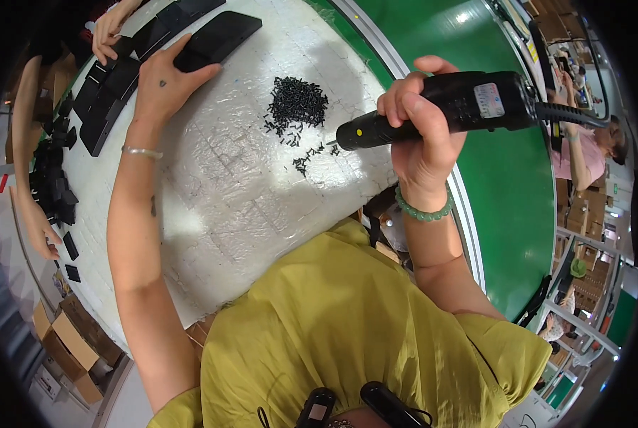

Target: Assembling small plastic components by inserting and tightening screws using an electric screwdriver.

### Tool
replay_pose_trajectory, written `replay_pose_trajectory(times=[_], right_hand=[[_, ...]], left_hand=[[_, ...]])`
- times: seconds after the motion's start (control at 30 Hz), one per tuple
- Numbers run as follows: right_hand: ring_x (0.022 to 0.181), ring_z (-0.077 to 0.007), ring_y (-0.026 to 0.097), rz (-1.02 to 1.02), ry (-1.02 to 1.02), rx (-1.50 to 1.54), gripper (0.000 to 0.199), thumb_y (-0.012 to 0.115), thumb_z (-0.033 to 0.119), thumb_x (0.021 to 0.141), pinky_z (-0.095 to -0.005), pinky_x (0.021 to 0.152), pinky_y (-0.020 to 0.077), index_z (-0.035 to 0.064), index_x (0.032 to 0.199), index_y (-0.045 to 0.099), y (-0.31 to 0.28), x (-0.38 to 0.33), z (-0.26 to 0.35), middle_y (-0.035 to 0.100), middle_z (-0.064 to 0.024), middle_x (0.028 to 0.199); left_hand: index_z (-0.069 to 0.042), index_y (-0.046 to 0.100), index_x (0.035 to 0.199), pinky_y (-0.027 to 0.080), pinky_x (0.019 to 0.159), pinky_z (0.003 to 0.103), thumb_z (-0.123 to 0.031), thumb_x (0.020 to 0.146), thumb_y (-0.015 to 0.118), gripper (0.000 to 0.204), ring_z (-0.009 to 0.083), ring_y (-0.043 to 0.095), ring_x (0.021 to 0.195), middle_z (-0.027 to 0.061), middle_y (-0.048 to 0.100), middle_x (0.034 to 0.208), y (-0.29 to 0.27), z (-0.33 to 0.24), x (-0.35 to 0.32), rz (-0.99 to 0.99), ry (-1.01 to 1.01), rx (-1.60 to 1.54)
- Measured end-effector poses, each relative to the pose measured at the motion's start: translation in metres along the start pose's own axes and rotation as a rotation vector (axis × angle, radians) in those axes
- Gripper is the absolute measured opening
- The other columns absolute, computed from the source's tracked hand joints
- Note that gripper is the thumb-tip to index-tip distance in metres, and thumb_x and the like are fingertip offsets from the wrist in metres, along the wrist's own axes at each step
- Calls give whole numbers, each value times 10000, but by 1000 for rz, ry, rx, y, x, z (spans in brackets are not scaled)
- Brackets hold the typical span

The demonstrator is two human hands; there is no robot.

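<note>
My right hand (426, 132) is wrapped round a black electric screwdriver (443, 103), held level with its thin bit pointing left. The bit's tip is at a few loose screws (304, 162) scattered on the white-covered table. Beyond them lies a heap of small black screws (297, 102). My left hand (163, 84) is at the far left, thumb and forefinger spread round the near end of a long black plastic part (222, 39). Its other fingers are partly hidden.
More black plastic parts (108, 100) line the table's left side, with another person's hand (106, 34) at the far end and a second hand (42, 232) at the left edge. A green conveyor belt (504, 214) with a metal rail runs along the right. The screwdriver's cable (572, 114) trails right.
</note>
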State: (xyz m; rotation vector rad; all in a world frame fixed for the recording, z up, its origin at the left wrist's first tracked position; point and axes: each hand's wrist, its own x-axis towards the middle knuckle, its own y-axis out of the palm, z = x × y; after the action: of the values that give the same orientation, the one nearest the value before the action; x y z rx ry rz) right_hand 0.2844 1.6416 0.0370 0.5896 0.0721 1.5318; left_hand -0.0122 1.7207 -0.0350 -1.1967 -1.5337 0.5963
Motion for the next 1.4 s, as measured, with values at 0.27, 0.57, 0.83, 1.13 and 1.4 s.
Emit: replay_pose_trajectory(times=[0.27,0.57,0.83,1.13,1.4], right_hand=[[532,-139,483,11,17,9,359,569,20,726,-282,535,418,-43,1065,471,-5,5,-4,507,-65,630],[530,-133,452,152,-62,65,389,567,59,741,-310,555,418,-8,1111,468,10,13,10,486,-41,651],[528,-123,433,255,-119,190,412,563,71,743,-307,556,410,5,1133,449,25,14,21,474,-31,660],[537,-132,437,191,-207,237,407,543,74,759,-318,590,415,12,1144,426,20,24,24,459,-29,658],[520,-132,432,260,-204,277,422,529,76,751,-314,590,410,51,1158,423,26,21,34,442,-13,630]], left_hand=[[-65,589,1199,471,777,319,-126,521,810,715,248,585,818,120,581,887,-100,-58,-107,184,-118,-300],[-51,581,1175,363,970,438,-276,512,838,746,310,484,1091,153,547,1070,-111,-104,-156,200,-157,-169],[-110,662,943,384,877,421,-179,676,737,285,280,493,1027,22,606,915,-32,-118,-61,171,397,-453],[-80,635,747,461,705,330,-208,634,763,213,235,576,756,35,602,683,0,-119,-46,23,323,-581],[-79,616,724,480,653,331,-213,627,773,228,229,608,692,40,612,662,-16,-121,-50,-50,301,-592]])
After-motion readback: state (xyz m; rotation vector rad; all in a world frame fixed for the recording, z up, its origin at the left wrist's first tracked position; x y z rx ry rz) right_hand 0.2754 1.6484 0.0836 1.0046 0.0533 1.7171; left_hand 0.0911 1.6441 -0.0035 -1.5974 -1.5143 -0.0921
